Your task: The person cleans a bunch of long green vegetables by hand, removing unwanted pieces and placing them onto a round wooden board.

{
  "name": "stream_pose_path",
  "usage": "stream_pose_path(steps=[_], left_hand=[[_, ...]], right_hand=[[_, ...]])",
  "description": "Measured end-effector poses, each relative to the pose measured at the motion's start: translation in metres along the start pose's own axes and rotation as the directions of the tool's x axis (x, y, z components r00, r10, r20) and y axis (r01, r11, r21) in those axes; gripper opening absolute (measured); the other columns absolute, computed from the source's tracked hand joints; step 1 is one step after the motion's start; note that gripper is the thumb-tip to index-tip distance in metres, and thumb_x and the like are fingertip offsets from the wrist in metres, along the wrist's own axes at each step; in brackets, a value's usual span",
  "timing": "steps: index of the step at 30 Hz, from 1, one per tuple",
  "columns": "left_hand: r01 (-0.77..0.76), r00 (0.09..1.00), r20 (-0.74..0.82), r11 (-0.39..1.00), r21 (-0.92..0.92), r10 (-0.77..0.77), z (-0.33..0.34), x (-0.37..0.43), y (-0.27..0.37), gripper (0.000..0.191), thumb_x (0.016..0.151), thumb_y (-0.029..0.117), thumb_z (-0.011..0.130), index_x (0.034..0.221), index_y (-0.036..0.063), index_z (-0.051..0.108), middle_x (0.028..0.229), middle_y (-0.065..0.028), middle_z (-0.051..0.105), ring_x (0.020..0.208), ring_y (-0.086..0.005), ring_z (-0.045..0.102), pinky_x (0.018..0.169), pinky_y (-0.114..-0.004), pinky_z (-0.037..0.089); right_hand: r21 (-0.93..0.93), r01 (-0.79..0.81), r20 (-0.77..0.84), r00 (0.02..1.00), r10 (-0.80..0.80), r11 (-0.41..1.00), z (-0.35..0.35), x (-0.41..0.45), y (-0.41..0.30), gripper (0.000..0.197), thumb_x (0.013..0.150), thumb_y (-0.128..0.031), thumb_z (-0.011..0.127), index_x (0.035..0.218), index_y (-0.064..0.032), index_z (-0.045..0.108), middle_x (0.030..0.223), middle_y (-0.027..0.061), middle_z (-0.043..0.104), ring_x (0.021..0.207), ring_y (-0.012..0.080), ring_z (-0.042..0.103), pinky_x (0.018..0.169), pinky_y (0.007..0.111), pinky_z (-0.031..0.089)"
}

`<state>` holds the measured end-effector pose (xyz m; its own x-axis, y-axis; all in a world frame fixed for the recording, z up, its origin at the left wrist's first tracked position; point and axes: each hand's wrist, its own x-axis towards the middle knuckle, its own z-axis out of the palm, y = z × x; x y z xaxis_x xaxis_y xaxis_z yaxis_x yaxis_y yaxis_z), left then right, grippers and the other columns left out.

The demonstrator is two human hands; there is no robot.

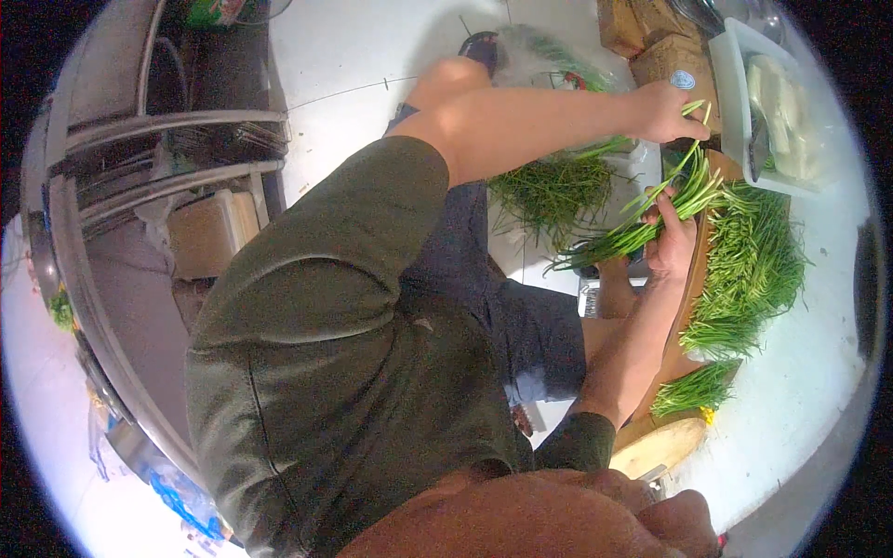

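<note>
My left hand (666, 115) pinches the pale ends of a few green stalks, which look like garlic chives. Below it, my right hand (673, 240) is closed around a loose bundle of the same chives (614, 240), its leafy tips hanging to the left. Some stalks run between both hands. Beside my right hand, a thick row of chives (746, 272) lies along a brown wooden surface (691, 307), pale cut ends towards me. A smaller bunch (698, 387) rests at its near end. On the floor under my left forearm is a tangled heap of thin green leaves (558, 188).
A white plastic tub (732, 104) with pale contents stands beyond my left hand, by a cardboard box (673, 66). A round wooden piece (659, 446) lies near the small bunch. A metal-framed rack (174, 125) stands at left. Clear plastic (516, 49) lies on the tiled floor.
</note>
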<state>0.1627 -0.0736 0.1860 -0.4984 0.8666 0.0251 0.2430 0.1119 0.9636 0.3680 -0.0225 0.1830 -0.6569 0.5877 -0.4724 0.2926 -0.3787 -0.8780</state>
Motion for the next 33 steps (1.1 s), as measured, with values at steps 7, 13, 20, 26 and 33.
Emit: stream_pose_path(steps=[7, 13, 20, 26, 33], left_hand=[[-0.017, 1.0, -0.007, 1.0, -0.012, 0.017, 0.003, 0.006, -0.003, 0.043, 0.075, 0.052, 0.065, 0.09, 0.0123, 0.07, 0.081, -0.0121, 0.068, 0.075, -0.0235, 0.065, 0.07, -0.035, 0.05], [-0.085, 0.996, 0.045, 0.996, 0.032, 0.083, 0.002, 0.008, -0.01, 0.042, 0.076, 0.053, 0.064, 0.093, 0.0152, 0.07, 0.08, -0.0111, 0.067, 0.075, -0.0232, 0.064, 0.072, -0.036, 0.049], [-0.062, 0.993, 0.104, 0.997, 0.056, 0.056, 0.001, 0.01, -0.01, 0.044, 0.077, 0.053, 0.063, 0.096, 0.0139, 0.068, 0.088, -0.0109, 0.067, 0.079, -0.0245, 0.063, 0.075, -0.037, 0.048], [0.169, 0.967, 0.224, 0.96, -0.224, -0.118, 0.012, 0.011, -0.016, 0.038, 0.079, 0.041, 0.067, 0.097, 0.0079, 0.064, 0.081, -0.0054, 0.064, 0.072, -0.0139, 0.059, 0.065, -0.031, 0.048], [0.232, 0.968, 0.195, 0.849, -0.475, -0.156, 0.015, 0.008, -0.006, 0.027, 0.081, 0.029, 0.067, 0.09, 0.004, 0.063, 0.076, -0.005, 0.061, 0.069, -0.0115, 0.056, 0.059, -0.027, 0.047]], right_hand=[[0.013, 0.02, -0.01, 1.0, -0.02, 1.0, -0.002, 0.003, 0.006, 0.018, 0.085, -0.007, 0.062, 0.102, -0.0026, 0.056, 0.091, 0.0107, 0.063, 0.062, 0.0119, 0.05, 0.05, 0.023, 0.041], [0.112, 0.007, -0.022, 1.0, -0.005, 0.994, 0.001, 0.0, 0.002, 0.022, 0.085, -0.006, 0.062, 0.105, -0.0015, 0.053, 0.093, 0.0144, 0.063, 0.062, 0.0126, 0.05, 0.054, 0.025, 0.043], [0.123, 0.021, -0.07, 0.997, -0.012, 0.992, 0.008, -0.004, -0.008, 0.025, 0.086, -0.012, 0.064, 0.106, -0.0023, 0.053, 0.091, 0.0125, 0.063, 0.061, 0.0127, 0.048, 0.056, 0.024, 0.042], [0.042, 0.134, -0.031, 0.991, -0.132, 0.99, 0.008, -0.001, -0.001, 0.028, 0.082, -0.008, 0.067, 0.105, -0.0017, 0.053, 0.09, 0.0124, 0.063, 0.062, 0.0128, 0.048, 0.057, 0.025, 0.042], [0.199, 0.079, -0.018, 0.997, -0.077, 0.977, 0.002, -0.001, -0.001, 0.027, 0.084, -0.008, 0.065, 0.107, 0.0, 0.053, 0.096, 0.0117, 0.061, 0.069, 0.0154, 0.053, 0.063, 0.029, 0.045]])
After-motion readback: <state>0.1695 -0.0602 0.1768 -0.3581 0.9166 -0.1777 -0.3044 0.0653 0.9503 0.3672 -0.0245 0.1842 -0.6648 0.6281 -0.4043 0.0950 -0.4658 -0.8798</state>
